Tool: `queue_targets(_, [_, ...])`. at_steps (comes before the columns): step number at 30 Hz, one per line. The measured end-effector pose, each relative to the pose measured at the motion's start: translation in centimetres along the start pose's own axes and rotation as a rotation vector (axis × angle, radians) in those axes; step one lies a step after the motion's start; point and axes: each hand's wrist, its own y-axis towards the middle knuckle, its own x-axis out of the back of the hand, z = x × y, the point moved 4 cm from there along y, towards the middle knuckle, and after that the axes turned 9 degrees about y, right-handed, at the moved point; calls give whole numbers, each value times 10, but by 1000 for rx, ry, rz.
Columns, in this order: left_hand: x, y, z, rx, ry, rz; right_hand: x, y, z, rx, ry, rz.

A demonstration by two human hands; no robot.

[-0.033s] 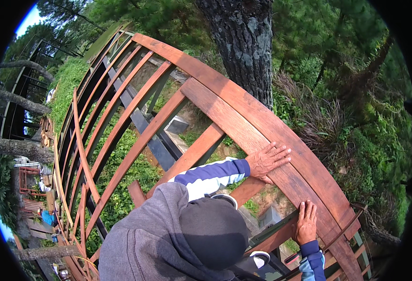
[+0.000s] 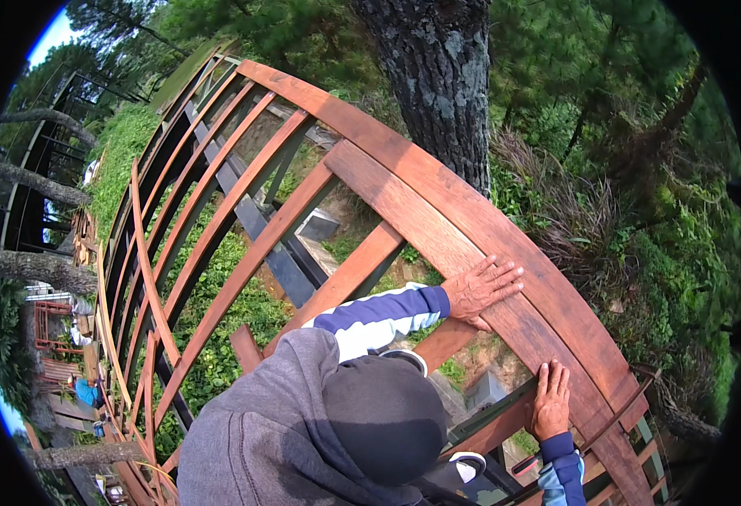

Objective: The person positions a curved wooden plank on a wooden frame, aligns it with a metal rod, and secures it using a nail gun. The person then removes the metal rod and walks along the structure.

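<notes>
My left hand [image 2: 484, 291] lies palm down on a reddish-brown wooden plank [image 2: 413, 215], fingers stretched toward the narrow seam beside a second, outer plank [image 2: 459, 196]. Nearer me, my right hand [image 2: 550, 405] rests along the inner edge of the same plank, its fingers pointing away and slightly apart. Neither hand grips anything. Both planks run side by side over a row of wooden joists [image 2: 278, 223]. A thin rusty bar [image 2: 613, 415] crosses the planks to the right of my right hand. Grey and dark clothing [image 2: 383, 417] covers the lower middle, hiding part of my left arm.
Between the joists are open gaps with plants and soil below, and a dark metal beam [image 2: 257, 228] runs underneath. A thick tree trunk [image 2: 442, 93] rises just beyond the outer plank. Loose wood strips [image 2: 147, 261] lie across the joists at left. A person in blue [image 2: 90, 393] is far left.
</notes>
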Motion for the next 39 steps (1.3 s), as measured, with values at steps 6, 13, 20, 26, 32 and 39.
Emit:
queue_targets(6, [1, 0, 2, 2, 2, -6, -3, 2, 0, 1, -5, -11])
queue_targets(13, [-3, 2, 8, 0, -5, -17, -7, 8, -2, 8, -22, -24])
queue_targets(20, [-3, 0, 9, 6, -30, 6, -7, 8, -1, -9, -33, -16])
queue_targets(26, [-3, 1, 9, -3, 12, -5, -6, 8, 0, -4, -44, -21])
queue_targets(32, [-3, 1, 9, -14, 7, -10, -4, 8, 2, -1, -49, -30])
queue_targets(39, [-3, 1, 9, -13, 3, -13, -3, 8, 5, -33, -35, -2])
